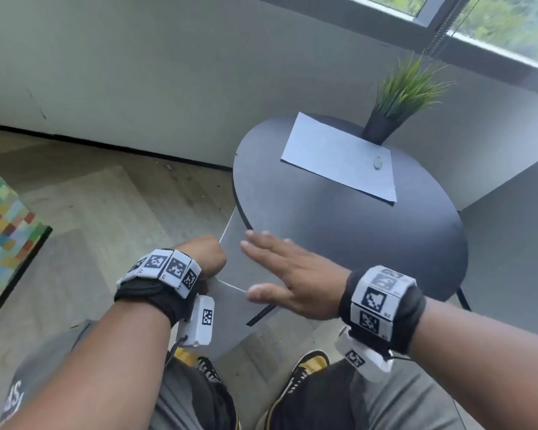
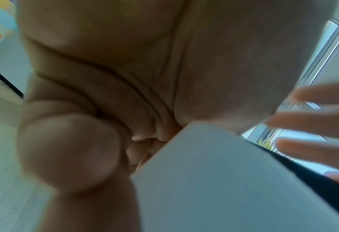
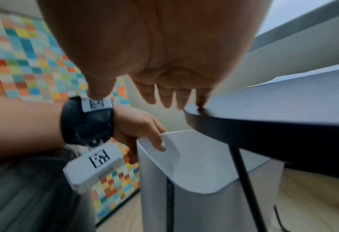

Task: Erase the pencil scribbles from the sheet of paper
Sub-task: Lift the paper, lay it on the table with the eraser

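A white sheet of paper (image 1: 339,156) lies flat on the far half of a round black table (image 1: 339,237). I cannot make out any pencil marks on it from here. A small round pale object (image 1: 378,162) rests near its right edge. Both hands are well short of the sheet. My left hand (image 1: 205,256) curls its fingers (image 3: 160,144) over the rim of a grey bin (image 3: 194,164) under the table's near edge. My right hand (image 1: 261,268) is flat with spread fingers above the bin, and its little finger (image 3: 201,103) touches the table edge (image 3: 263,125).
A black pot with a green grass plant (image 1: 382,125) stands on the table just behind the paper. The grey wall and a window are close behind. A multicoloured checked panel (image 1: 3,218) stands at the left on the wooden floor. My knees and shoes are below the bin.
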### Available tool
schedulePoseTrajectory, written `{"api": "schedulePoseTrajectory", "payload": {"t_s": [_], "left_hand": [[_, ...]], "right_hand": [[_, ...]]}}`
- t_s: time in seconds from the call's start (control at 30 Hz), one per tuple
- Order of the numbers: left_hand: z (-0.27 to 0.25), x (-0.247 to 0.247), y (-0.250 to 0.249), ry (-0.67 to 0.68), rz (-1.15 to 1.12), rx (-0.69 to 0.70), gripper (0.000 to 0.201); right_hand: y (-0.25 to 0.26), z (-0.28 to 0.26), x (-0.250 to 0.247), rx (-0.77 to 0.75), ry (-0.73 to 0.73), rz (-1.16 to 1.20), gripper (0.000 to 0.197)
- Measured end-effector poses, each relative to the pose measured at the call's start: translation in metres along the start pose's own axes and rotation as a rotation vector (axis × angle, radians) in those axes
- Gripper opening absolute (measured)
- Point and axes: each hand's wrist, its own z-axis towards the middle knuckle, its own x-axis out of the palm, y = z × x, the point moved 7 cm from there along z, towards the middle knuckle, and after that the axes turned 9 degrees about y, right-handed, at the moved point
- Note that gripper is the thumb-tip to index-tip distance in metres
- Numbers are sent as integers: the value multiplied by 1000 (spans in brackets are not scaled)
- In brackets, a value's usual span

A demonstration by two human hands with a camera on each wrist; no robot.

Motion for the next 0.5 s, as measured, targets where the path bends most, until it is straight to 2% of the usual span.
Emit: {"api": "schedulePoseTrajectory", "payload": {"t_s": [0.03,0.07,0.1,0.13,0.17,0.2,0.23,0.3,0.33,0.37,0.4,0.43,0.5], "left_hand": [[-1,-1,-1,-2,5,-2,32],[0,-1,0,-8,2,0,31],[1,-1,1,-14,-11,8,32],[2,0,2,-16,-27,13,32],[2,0,3,-18,-37,16,32],[4,0,5,-22,-45,14,32],[6,0,5,-26,-49,11,32],[8,0,5,-31,-39,5,31],[9,0,5,-30,-39,3,30],[10,1,4,-29,-40,2,29],[10,1,5,-29,-44,2,29],[9,2,5,-31,-47,2,28],[8,4,7,-33,-59,3,26]], "right_hand": [[2,-6,-5,-57,-48,73,76],[-10,-9,-14,-46,-136,164,73],[-38,-8,-20,70,-230,230,72],[-68,-10,-23,277,-292,265,71],[-90,-14,-18,503,-287,254,71],[-96,-16,-8,620,-238,195,72],[-84,-15,5,578,-180,104,73],[-23,-18,28,186,-125,6,71],[2,-29,35,36,-133,15,71],[6,-42,35,4,-193,38,72],[-12,-54,30,92,-308,101,72],[-48,-66,26,276,-429,192,70],[-125,-104,30,723,-540,416,70]]}}
